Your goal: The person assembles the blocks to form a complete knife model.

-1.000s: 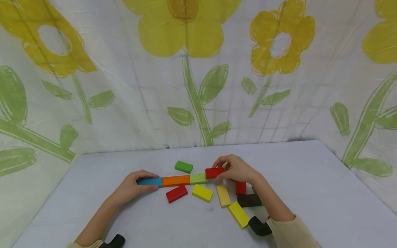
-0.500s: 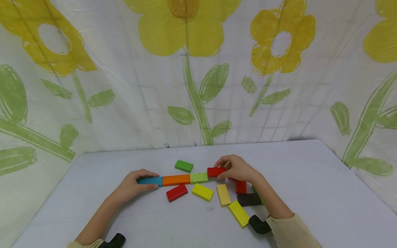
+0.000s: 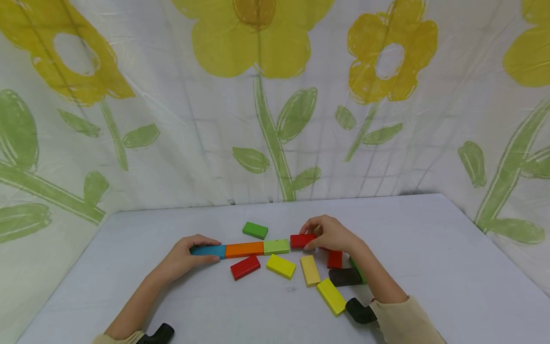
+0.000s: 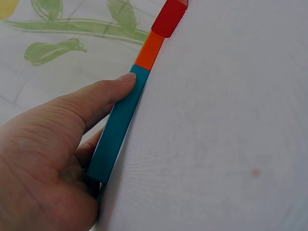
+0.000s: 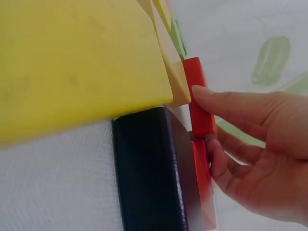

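Shifted slightly right, red block (image 3: pixel 301 240) stays pinched in right hand (image 3: pixel 333 234) — left hand (image 3: pixel 182 258) clasps blue block (image 3: pixel 209 251).

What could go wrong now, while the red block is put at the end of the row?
The right hand holds the red block slightly apart from the light green block; pushing it in could shift the row. Only the left hand steadies the blue block. The wrist may brush the black block.

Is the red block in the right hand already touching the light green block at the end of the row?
Apart. The head view shows a narrow strip of table between the red block and the light green block.
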Demonstrator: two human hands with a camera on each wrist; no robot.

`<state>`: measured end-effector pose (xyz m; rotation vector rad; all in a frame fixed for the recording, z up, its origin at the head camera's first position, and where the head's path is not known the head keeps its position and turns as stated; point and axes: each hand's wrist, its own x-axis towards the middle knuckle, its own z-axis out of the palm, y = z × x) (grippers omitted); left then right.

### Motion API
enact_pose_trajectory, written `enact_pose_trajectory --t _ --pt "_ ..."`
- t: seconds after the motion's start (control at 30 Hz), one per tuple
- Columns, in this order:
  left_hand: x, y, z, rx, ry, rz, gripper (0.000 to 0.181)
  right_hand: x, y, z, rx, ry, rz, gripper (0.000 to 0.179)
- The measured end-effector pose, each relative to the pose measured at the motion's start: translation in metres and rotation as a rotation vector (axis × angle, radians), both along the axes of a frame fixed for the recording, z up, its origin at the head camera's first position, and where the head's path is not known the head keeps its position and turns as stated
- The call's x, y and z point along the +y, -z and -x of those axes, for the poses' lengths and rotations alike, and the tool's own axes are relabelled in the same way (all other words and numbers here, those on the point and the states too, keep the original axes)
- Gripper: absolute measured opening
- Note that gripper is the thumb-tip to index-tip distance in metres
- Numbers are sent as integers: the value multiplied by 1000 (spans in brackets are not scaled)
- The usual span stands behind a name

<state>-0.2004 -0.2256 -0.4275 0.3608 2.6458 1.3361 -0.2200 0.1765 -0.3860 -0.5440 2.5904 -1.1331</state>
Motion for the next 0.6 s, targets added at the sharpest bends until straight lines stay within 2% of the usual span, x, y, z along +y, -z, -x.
enact_pose_trajectory --t 0.23,0.6 --pt "0 0 -1 -1 -5 -3 37 -5 3 0 24 -5 9 27" --pt "0 0 -1 -4 -8 -4 36 -8 4 -2 46 13 -35 27"
